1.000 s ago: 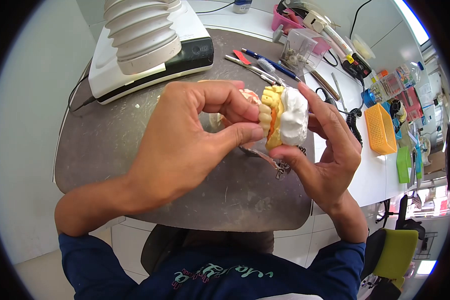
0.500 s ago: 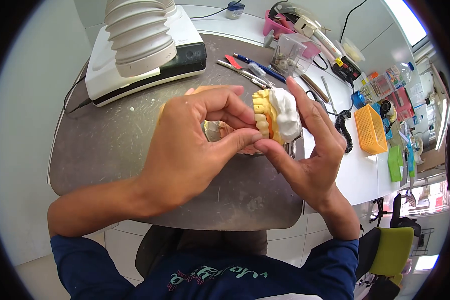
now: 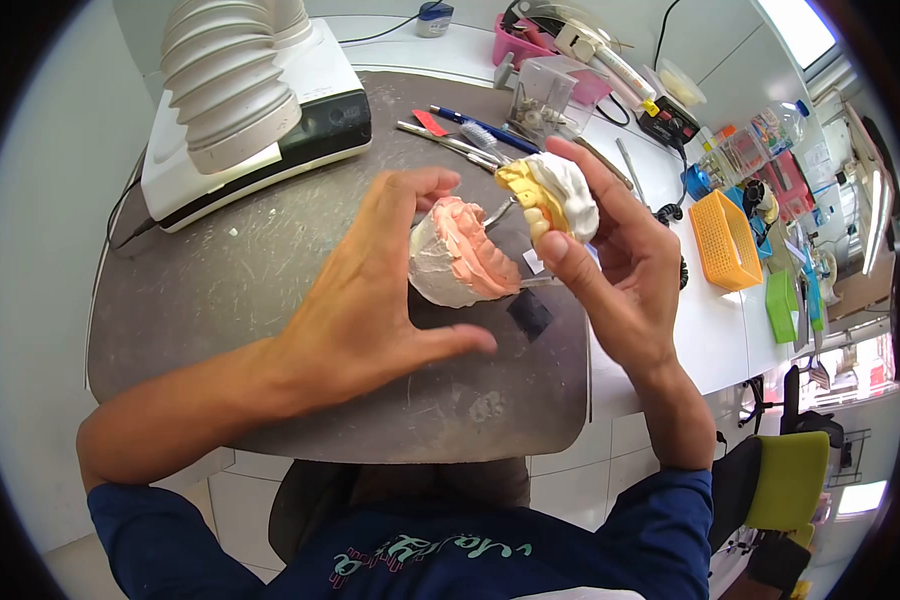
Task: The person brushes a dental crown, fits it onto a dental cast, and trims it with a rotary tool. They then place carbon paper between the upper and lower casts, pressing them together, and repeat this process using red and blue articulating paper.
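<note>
My right hand [image 3: 625, 280] grips a dental model [image 3: 567, 190] with yellow teeth on a white plaster base, thumb on the near side and fingers behind. Tooth-coloured crowns [image 3: 538, 222] show at its near end, beside my thumb. A second dental model [image 3: 460, 250], pink with an off-white plaster base, is at the middle of the mat to the left. Metal rods [image 3: 542, 282] run from it toward the yellow model. My left hand [image 3: 345, 310] is open around the pink model's left side, thumb and fingers spread wide apart.
On the grey mat [image 3: 200, 340] stands a white suction box [image 3: 330, 85] with a ribbed hose [image 3: 230, 80]. Pen-like tools [image 3: 450, 140], a brush [image 3: 480, 135] and a clear container [image 3: 545, 95] lie behind the models. A yellow basket [image 3: 725, 240] stands at right.
My left hand has let go of the yellow model's crowns, moved left and spread open. The pink model now shows fully. My right hand still holds the yellow model, tilted differently.
</note>
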A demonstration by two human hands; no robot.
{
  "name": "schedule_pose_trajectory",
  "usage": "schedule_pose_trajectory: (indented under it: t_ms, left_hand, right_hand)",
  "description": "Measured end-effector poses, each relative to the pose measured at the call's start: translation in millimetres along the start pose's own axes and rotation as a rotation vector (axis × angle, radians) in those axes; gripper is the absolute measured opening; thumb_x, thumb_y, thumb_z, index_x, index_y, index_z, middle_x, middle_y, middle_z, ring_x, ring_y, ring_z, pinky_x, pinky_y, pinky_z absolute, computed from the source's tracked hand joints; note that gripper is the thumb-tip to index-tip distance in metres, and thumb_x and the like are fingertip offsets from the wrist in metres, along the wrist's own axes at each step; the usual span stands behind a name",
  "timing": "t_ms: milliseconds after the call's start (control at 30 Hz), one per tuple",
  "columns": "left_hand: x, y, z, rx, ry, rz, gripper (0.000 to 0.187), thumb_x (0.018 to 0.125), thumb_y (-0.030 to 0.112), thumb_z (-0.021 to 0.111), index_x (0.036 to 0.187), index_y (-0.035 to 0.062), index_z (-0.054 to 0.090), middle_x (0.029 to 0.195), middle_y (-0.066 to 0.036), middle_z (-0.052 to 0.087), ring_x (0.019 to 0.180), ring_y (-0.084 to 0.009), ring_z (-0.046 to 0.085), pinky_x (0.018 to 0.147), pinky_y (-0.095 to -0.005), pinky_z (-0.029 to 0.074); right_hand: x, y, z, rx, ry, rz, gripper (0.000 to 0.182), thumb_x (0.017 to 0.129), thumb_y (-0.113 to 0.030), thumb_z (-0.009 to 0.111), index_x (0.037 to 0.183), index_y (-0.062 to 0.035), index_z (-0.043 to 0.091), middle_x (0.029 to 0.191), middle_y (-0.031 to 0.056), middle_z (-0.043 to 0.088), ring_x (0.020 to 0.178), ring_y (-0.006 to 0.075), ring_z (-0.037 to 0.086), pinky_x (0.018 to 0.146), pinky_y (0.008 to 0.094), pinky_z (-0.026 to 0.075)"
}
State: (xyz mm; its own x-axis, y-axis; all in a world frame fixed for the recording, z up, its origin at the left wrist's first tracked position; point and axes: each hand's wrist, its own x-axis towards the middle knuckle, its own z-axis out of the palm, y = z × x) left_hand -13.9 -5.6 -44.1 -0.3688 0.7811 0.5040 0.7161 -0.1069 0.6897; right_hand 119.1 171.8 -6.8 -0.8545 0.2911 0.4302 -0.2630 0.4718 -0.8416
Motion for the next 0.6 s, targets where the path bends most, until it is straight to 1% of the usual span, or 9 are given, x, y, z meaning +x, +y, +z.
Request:
schedule_pose_trajectory:
  t_ms: [33, 100, 133, 167, 233, 267, 333, 467, 600]
  left_hand:
    - [1.8, 0.6, 0.5, -0.006, -0.002, 0.001, 0.088, 0.067, 0.017, 0.092, 0.135, 0.0019, 0.037, 0.123, -0.012, 0.054, 0.117, -0.0247, 0.057, 0.104, -0.0362, 0.045]
    - [6.8, 2.8, -0.1, -0.210, -0.022, -0.217, 0.079, 0.069, 0.010, 0.088, 0.132, 0.0019, 0.040, 0.127, -0.012, 0.053, 0.120, -0.0215, 0.056, 0.103, -0.0333, 0.046]
    - [6.7, 2.9, 1.1, -0.330, 0.024, -0.212, 0.075, 0.070, 0.004, 0.085, 0.130, 0.0023, 0.042, 0.130, -0.012, 0.053, 0.122, -0.0203, 0.055, 0.104, -0.0329, 0.047]
    - [6.9, 3.3, -0.3, -0.336, 0.023, -0.212, 0.075, 0.070, 0.004, 0.085, 0.130, 0.0023, 0.042, 0.130, -0.012, 0.053, 0.122, -0.0203, 0.055, 0.104, -0.0329, 0.047]
    - [7.7, 5.6, -6.3, -0.302, 0.043, -0.114, 0.072, 0.071, 0.005, 0.085, 0.130, 0.0024, 0.043, 0.132, -0.013, 0.052, 0.124, -0.0199, 0.053, 0.105, -0.0347, 0.047]
    - [7.3, 6.4, -6.5, -0.324, 0.066, -0.102, 0.070, 0.071, 0.005, 0.085, 0.129, 0.0012, 0.046, 0.132, -0.013, 0.052, 0.125, -0.0202, 0.053, 0.105, -0.0362, 0.048]
    - [7.1, 6.2, -9.6, -0.339, 0.067, -0.095, 0.070, 0.071, 0.005, 0.085, 0.129, 0.0005, 0.047, 0.131, -0.013, 0.053, 0.124, -0.0200, 0.054, 0.105, -0.0359, 0.048]
    - [6.8, 3.7, -11.0, -0.370, 0.076, -0.091, 0.067, 0.072, 0.007, 0.085, 0.128, -0.0005, 0.050, 0.131, -0.013, 0.054, 0.122, -0.0194, 0.056, 0.104, -0.0352, 0.049]
    - [8.3, 7.6, -13.9, -0.370, 0.067, -0.136, 0.065, 0.073, 0.009, 0.085, 0.127, 0.0001, 0.051, 0.132, -0.014, 0.055, 0.119, -0.0192, 0.058, 0.102, -0.0348, 0.050]
  right_hand:
    - [0.6, 0.8, -2.2, -0.004, 0.003, 0.004, 0.060, 0.090, -0.010, 0.071, 0.142, 0.0067, 0.045, 0.122, 0.0168, 0.065, 0.113, 0.0183, 0.062, 0.101, 0.0317, 0.047]
    - [2.6, 1.8, -5.1, 0.063, 0.006, 0.072, 0.060, 0.091, -0.012, 0.071, 0.142, 0.0066, 0.045, 0.123, 0.0160, 0.064, 0.114, 0.0176, 0.061, 0.101, 0.0317, 0.047]
    - [3.7, 2.2, -5.6, 0.059, 0.006, 0.075, 0.060, 0.091, -0.012, 0.071, 0.142, 0.0066, 0.045, 0.123, 0.0160, 0.064, 0.114, 0.0176, 0.061, 0.101, 0.0317, 0.047]
    - [4.4, 2.3, -5.7, 0.108, -0.008, 0.095, 0.061, 0.091, -0.012, 0.071, 0.143, 0.0066, 0.044, 0.123, 0.0156, 0.064, 0.112, 0.0172, 0.061, 0.100, 0.0313, 0.048]
    - [5.6, 2.2, -5.3, 0.205, -0.035, 0.134, 0.062, 0.092, -0.012, 0.071, 0.144, 0.0067, 0.043, 0.123, 0.0149, 0.063, 0.110, 0.0163, 0.062, 0.097, 0.0305, 0.049]
    - [5.5, 2.5, -4.2, 0.200, -0.036, 0.138, 0.062, 0.092, -0.012, 0.071, 0.144, 0.0067, 0.043, 0.123, 0.0149, 0.063, 0.110, 0.0163, 0.062, 0.097, 0.0305, 0.049]
    - [5.2, 2.8, -0.9, 0.252, -0.046, 0.097, 0.062, 0.093, -0.012, 0.070, 0.145, 0.0065, 0.041, 0.124, 0.0151, 0.062, 0.109, 0.0158, 0.062, 0.094, 0.0298, 0.051]
    - [5.2, -0.3, 2.0, 0.243, -0.040, 0.091, 0.062, 0.093, -0.012, 0.069, 0.145, 0.0065, 0.040, 0.125, 0.0155, 0.062, 0.108, 0.0160, 0.062, 0.093, 0.0302, 0.051]
    - [4.4, -1.1, 1.7, 0.279, -0.042, 0.169, 0.059, 0.095, -0.015, 0.067, 0.144, 0.0059, 0.042, 0.126, 0.0150, 0.062, 0.109, 0.0165, 0.062, 0.094, 0.0304, 0.052]
